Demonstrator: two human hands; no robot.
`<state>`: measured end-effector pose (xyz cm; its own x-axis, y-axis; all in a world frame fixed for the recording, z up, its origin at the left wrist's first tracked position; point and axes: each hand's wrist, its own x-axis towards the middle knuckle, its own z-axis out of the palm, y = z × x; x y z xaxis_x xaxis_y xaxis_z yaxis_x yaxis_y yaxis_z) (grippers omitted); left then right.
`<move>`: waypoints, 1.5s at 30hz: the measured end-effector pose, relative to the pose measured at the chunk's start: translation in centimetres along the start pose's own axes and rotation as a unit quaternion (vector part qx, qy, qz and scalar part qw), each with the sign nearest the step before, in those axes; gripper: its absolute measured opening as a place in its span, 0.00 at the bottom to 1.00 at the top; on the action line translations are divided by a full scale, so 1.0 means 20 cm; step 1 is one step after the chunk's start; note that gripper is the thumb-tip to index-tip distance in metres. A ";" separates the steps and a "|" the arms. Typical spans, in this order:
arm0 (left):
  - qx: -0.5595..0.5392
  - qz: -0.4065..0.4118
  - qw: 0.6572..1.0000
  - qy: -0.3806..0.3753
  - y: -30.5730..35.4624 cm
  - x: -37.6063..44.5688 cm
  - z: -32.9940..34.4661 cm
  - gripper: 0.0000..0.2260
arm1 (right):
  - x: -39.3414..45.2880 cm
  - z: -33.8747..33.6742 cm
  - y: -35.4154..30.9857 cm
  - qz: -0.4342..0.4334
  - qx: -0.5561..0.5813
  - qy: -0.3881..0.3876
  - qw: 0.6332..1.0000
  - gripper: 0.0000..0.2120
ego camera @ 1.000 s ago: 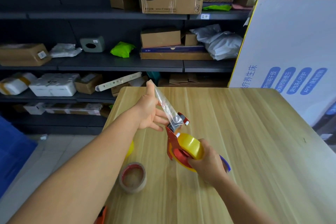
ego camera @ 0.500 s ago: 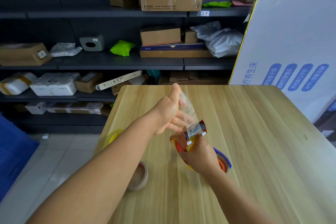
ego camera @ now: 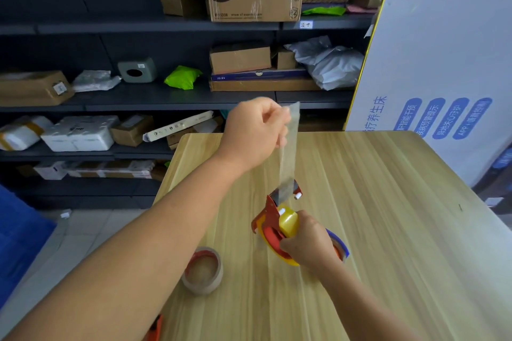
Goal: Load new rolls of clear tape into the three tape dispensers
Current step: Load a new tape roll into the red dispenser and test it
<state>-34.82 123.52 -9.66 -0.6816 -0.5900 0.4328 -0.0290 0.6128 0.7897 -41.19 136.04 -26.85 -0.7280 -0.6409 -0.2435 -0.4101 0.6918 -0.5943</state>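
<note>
If I pull this strip of tape (ego camera: 288, 152) off-line it may wrinkle, stick to itself or slip off the cutter end. My left hand (ego camera: 255, 133) pinches the strip's free end, raised above the surface (ego camera: 388, 230). My right hand (ego camera: 310, 241) grips the red dispenser (ego camera: 267, 219) with its yellow-tinted roll (ego camera: 288, 220), low and just below the left hand

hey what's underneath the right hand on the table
The right hand covers the rear of the red tape dispenser holding a clear tape roll. A blue-edged part peeks out; the rest is hidden.
</note>
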 end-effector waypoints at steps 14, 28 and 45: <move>-0.115 -0.012 0.993 0.007 0.11 0.00 0.00 0.10 | 0.02 0.01 -0.07 -0.026 0.031 0.050 0.998 0.18; -0.133 -0.105 0.984 0.050 0.00 0.10 -0.09 0.09 | -0.03 0.06 0.09 -0.011 0.048 -0.012 0.999 0.19; -0.278 -0.459 0.829 0.158 -0.67 -0.14 -0.23 0.06 | -0.04 -0.08 0.07 -0.014 0.216 -0.023 0.976 0.17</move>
<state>-29.08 114.55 -19.40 -0.3304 -0.8356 -0.4389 -0.0287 -0.4559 0.8896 -42.15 138.11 -26.28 -0.6905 -0.6784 -0.2510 -0.1521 0.4754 -0.8665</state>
